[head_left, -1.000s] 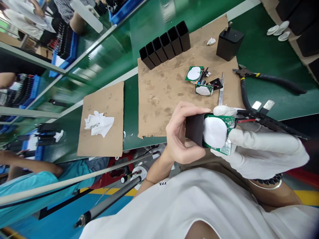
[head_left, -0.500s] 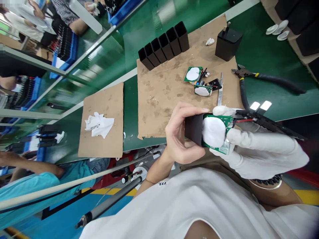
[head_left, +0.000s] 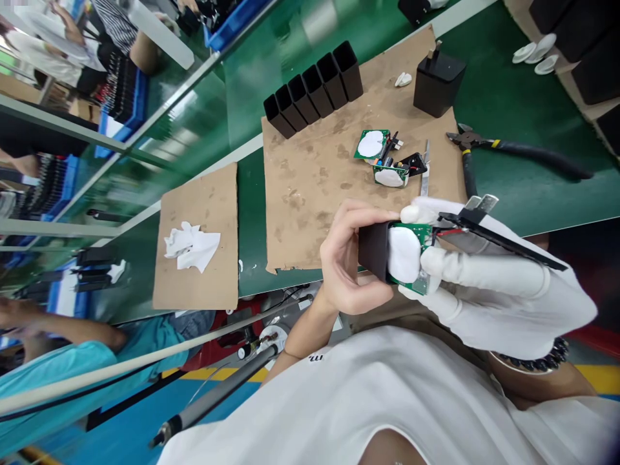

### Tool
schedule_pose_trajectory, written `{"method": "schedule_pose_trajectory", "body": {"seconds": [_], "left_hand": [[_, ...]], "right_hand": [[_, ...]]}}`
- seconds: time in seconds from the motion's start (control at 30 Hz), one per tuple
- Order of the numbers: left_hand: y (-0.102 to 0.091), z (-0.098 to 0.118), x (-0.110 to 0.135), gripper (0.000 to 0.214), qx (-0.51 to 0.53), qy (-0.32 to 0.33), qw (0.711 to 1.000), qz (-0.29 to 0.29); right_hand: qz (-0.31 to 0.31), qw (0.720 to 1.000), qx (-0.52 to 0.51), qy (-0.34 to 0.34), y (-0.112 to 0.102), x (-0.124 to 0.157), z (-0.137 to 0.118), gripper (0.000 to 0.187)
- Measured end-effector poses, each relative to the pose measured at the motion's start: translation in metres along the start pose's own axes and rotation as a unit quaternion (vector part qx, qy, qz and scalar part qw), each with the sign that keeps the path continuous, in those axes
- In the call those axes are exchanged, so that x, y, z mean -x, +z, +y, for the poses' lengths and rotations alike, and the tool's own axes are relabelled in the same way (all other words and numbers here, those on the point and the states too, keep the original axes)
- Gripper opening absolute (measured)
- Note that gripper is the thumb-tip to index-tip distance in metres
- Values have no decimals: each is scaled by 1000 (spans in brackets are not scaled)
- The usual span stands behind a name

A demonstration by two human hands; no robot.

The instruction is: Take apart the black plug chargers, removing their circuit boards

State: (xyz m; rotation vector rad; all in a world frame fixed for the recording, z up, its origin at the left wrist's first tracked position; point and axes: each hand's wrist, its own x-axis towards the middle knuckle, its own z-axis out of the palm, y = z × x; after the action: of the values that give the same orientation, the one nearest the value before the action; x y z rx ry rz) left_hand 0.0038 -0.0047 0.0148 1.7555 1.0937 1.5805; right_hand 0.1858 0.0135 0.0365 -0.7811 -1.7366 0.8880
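Bare fingers of my left hand (head_left: 339, 258) wrap round a black plastic charger housing (head_left: 374, 250), its opening turned to the right. Part of a green circuit board (head_left: 426, 234) with a white pad (head_left: 404, 255) sits inside that opening. My right hand (head_left: 484, 278), in a white glove, grips the board by its outer end. A black end cap with metal plug pins (head_left: 504, 237) hangs on wires from the board and rests against the gloved fingers. Beyond my hands, another board assembly (head_left: 382, 158) lies on the cardboard (head_left: 310, 213), beside a metal blade (head_left: 425, 171).
Several black housings (head_left: 314, 90) stand in a row at the cardboard's back edge. A closed black adapter (head_left: 440, 81) stands right of them, near cutting pliers (head_left: 513, 148). White paper scraps (head_left: 191, 245) lie on the left cardboard. A co-worker's turquoise sleeve (head_left: 72, 368) shows at left.
My right hand has moved left, and the board sits deeper in the housing. The end cap has come along, tilting slightly. A black object now shows more at the top edge.
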Motion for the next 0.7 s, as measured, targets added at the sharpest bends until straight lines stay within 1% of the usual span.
{"method": "schedule_pose_trajectory", "body": {"seconds": [0.07, 0.1, 0.13, 0.2, 0.27, 0.3, 0.33, 0.37, 0.4, 0.43, 0.47, 0.5, 0.53, 0.6, 0.63, 0.7], "left_hand": [[1, -2, 1, 51, 17, -18, 1000, 5], [1, -3, 2, 51, 26, -28, 999, 10], [2, -6, 3, 51, 36, -36, 999, 15], [1, -12, 5, 52, 58, -56, 996, 30], [-1, -20, 9, 54, 85, -84, 992, 39], [-3, -24, 11, 56, 103, -106, 988, 36], [-5, -27, 14, 60, 124, -135, 983, 27], [-7, -29, 16, 63, 147, -165, 975, 14], [-9, -31, 18, 67, 166, -189, 968, 0], [-10, -31, 20, 69, 176, -200, 964, -11], [-12, -31, 21, 68, 173, -196, 965, -15], [-13, -31, 21, 66, 157, -177, 972, -14], [-14, -30, 22, 63, 129, -148, 980, -9], [-15, -28, 22, 58, 61, -92, 994, 6], [-16, -27, 23, 57, 34, -76, 997, 10], [-17, -26, 25, 58, -2, -64, 998, 12]], "right_hand": [[-52, 992, 80, -86, -1, -2, -2, 14], [-83, 983, 118, -114, -1, -4, -2, 13], [-110, 975, 149, -120, -1, -5, -2, 15], [-164, 967, 179, -76, -3, -7, -2, 33], [-185, 966, 178, -34, -6, -7, -2, 46], [-184, 969, 164, -17, -8, -6, -2, 46], [-164, 977, 139, 5, -11, -5, -4, 40], [-118, 987, 107, 28, -13, -4, -5, 30], [-56, 994, 74, 53, -14, -4, -7, 20], [3, 996, 45, 83, -15, -4, -8, 15], [50, 992, 23, 111, -14, -5, -9, 15], [77, 988, 8, 132, -12, -6, -8, 19], [77, 986, 3, 147, -9, -7, -7, 25], [29, 985, 12, 169, 1, -11, -3, 32], [8, 985, 18, 172, 6, -14, 0, 31], [-20, 984, 27, 174, 15, -18, 5, 24]]}}
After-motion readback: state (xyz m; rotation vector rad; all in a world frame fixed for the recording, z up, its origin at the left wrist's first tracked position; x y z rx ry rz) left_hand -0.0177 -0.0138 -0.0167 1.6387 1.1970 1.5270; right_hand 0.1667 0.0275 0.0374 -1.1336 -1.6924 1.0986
